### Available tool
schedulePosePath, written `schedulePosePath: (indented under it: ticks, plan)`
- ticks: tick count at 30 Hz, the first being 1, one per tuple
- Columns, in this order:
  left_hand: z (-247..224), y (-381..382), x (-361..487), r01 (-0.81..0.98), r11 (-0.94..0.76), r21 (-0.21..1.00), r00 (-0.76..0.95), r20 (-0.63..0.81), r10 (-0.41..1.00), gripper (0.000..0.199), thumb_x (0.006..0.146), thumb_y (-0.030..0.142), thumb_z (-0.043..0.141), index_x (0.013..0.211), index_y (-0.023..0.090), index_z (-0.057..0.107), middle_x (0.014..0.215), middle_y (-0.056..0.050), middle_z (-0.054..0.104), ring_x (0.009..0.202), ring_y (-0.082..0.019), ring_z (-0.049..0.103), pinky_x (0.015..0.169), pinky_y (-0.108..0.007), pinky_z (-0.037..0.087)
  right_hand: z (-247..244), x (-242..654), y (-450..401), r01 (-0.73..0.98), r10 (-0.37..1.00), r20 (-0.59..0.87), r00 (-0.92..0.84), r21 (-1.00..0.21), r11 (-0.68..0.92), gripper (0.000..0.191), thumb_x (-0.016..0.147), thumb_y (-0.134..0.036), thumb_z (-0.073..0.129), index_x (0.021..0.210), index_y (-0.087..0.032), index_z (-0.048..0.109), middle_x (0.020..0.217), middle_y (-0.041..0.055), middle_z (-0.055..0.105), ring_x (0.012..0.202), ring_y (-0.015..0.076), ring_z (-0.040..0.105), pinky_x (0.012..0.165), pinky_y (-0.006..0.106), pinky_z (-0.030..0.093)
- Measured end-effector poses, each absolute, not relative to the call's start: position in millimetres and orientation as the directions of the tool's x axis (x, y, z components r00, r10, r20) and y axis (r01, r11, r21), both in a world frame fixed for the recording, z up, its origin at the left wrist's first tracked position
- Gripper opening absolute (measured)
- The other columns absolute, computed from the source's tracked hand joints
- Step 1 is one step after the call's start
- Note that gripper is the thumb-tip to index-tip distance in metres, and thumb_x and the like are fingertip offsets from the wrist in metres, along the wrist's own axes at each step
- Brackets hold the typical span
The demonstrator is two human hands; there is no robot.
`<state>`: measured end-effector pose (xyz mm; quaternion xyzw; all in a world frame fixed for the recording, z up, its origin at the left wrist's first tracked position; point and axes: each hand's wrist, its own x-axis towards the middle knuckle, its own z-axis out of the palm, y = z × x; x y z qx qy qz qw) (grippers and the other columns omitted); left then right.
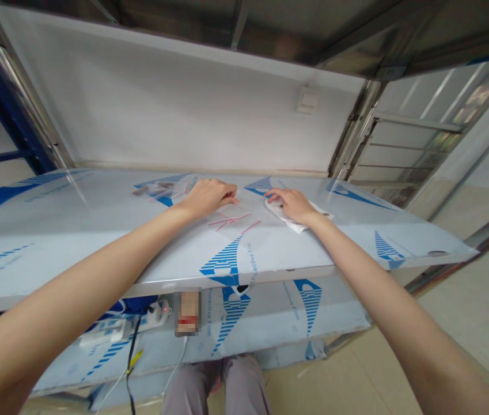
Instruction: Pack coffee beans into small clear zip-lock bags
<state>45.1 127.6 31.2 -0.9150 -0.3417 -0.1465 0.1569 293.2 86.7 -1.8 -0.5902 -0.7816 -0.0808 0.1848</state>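
Observation:
My left hand (210,196) is over the upper shelf, its thumb and fingers drawn together in a pinch. Whatever lies between the fingertips is too small or too clear to make out. Just below and in front of it lie clear plastic zip bags (229,221) with thin red lines along their seals. My right hand (292,205) rests on a crumpled white cloth or paper (295,225), fingers loosely curved and slightly apart. A few small dark spots show on the white piece. Left of my left hand, more clear bags with greyish contents (158,190) lie on the shelf.
The shelf (110,230) wears blue-printed protective film. Beneath it, a lower shelf (270,323) bears a blurred-out phone-like object (189,311), a charger (158,314), a power strip (103,333) and cables. Metal posts (359,127) and a metal panel overhead frame the space; a switch (307,100) is on the wall.

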Motion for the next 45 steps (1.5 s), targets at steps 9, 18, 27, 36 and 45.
schedulePosePath:
  ticks: [9, 18, 27, 36, 45]
  plan:
    - [29.2, 127.9, 48.2, 0.686, -0.727, -0.03, 0.662, 0.441, 0.606, 0.034, 0.089, 0.039, 0.038, 0.081, 0.019, 0.064, 0.075, -0.006, 0.067, 0.073, -0.02, 0.062, 0.062, -0.025, 0.036, 2.6, 284.4, 82.4, 0.972, 0.817, 0.552, -0.167, -0.049, 0.232, 0.039, 0.088, -0.015, 0.035, 0.121, -0.021, 0.055, 0.125, 0.0087, 0.058, 0.112, 0.0256, 0.053, 0.095, 0.044, 0.033]
    - [23.1, 136.6, 51.1, 0.412, -0.763, 0.497, 0.566, 0.517, 0.642, 0.018, 0.079, 0.033, 0.052, 0.069, 0.018, 0.056, 0.059, 0.001, 0.062, 0.051, -0.01, 0.053, 0.054, -0.021, 0.037, 20.8, 240.2, 71.1, 0.974, 0.758, 0.651, -0.02, -0.158, 0.161, 0.031, 0.091, -0.032, 0.036, 0.106, -0.025, 0.063, 0.084, 0.0018, 0.072, 0.077, 0.0198, 0.065, 0.068, 0.028, 0.041]
    - [25.0, 144.4, 48.4, 0.376, -0.666, 0.644, 0.296, 0.598, 0.745, 0.03, 0.076, 0.035, 0.057, 0.054, 0.016, 0.047, 0.05, 0.004, 0.049, 0.051, -0.009, 0.044, 0.053, -0.021, 0.032, 20.8, 191.5, 86.3, 0.924, 0.805, 0.589, -0.062, -0.271, 0.27, 0.033, 0.086, -0.046, 0.046, 0.095, -0.026, 0.071, 0.09, 0.0031, 0.072, 0.083, 0.0216, 0.066, 0.069, 0.03, 0.044]
    - [18.5, 135.4, 56.9, 0.398, -0.702, 0.591, 0.362, 0.602, 0.712, 0.035, 0.075, 0.037, 0.06, 0.053, 0.017, 0.043, 0.046, 0.004, 0.047, 0.053, -0.009, 0.044, 0.053, -0.022, 0.031, 6.7, 197.7, 87.6, 0.912, 0.821, 0.568, -0.058, -0.305, 0.275, 0.028, 0.081, -0.043, 0.055, 0.087, -0.025, 0.075, 0.08, 0.0051, 0.072, 0.074, 0.0224, 0.064, 0.065, 0.031, 0.041]
    - [15.1, 140.7, 55.3, 0.201, -0.734, 0.649, 0.532, 0.557, 0.638, 0.016, 0.078, 0.025, 0.059, 0.069, 0.013, 0.051, 0.054, 0.004, 0.054, 0.044, -0.005, 0.044, 0.05, -0.019, 0.033, 9.7, 202.6, 90.4, 0.92, 0.827, 0.558, -0.06, -0.291, 0.263, 0.031, 0.086, -0.032, 0.046, 0.092, -0.021, 0.074, 0.079, 0.0049, 0.071, 0.076, 0.0205, 0.063, 0.066, 0.028, 0.039]
